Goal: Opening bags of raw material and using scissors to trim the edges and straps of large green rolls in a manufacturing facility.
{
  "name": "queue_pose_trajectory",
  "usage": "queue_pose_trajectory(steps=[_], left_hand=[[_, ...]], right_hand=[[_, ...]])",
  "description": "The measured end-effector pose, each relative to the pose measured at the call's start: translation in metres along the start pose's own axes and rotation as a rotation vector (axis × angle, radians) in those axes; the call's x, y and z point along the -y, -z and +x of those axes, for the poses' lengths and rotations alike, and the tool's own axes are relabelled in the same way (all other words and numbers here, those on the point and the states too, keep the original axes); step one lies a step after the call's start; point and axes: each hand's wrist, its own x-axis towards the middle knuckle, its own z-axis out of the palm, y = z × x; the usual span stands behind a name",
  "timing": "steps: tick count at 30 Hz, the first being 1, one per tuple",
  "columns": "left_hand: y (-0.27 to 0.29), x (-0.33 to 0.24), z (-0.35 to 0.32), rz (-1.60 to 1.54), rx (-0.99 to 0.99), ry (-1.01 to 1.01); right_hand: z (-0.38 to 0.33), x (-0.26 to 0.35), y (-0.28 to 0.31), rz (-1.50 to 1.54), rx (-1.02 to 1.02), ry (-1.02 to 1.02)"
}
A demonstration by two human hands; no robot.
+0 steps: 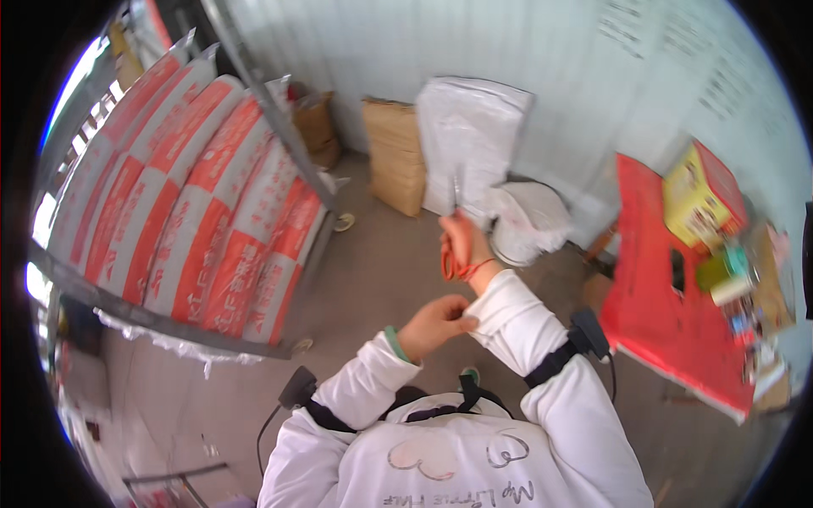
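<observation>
Head view: right hand point(460, 240) closed around orange-handled metal scissors point(447, 264), blades pointing away, toward upright white plastic sack point(470, 127) at wall. Left hand point(434, 328) partly curled, thumb and fingers apparently pinching white fabric right sleeve point(521, 320). Progress, judged: sleeve already back off right wrist, not yet released; no cutting visible, blade tips too blurred to confirm contact.
</observation>
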Motion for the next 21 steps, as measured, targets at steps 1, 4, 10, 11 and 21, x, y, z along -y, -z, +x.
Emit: queue_pose_trajectory(steps=[1, 4, 10, 11, 21], left_hand=[[0.008, 0.000, 0.007, 0.006, -0.015, -0.004], [0.043, -0.027, 0.036, 0.064, -0.105, -0.006], [0.153, -0.057, 0.088, -0.043, -0.433, -0.329], [0.178, -0.064, 0.094, -0.046, -0.430, -0.320], [0.308, -0.204, 0.238, -0.685, -0.921, -0.904]], right_hand=[[0.017, 0.004, -0.010, 0.264, -0.010, -0.003], [0.073, 0.021, -0.034, 0.552, 0.123, -0.034], [0.125, 0.062, -0.064, 0.020, 0.249, 0.087], [0.128, 0.053, -0.071, -0.086, 0.199, 0.170], [0.205, 0.039, -0.140, -0.199, 0.266, 0.456]])
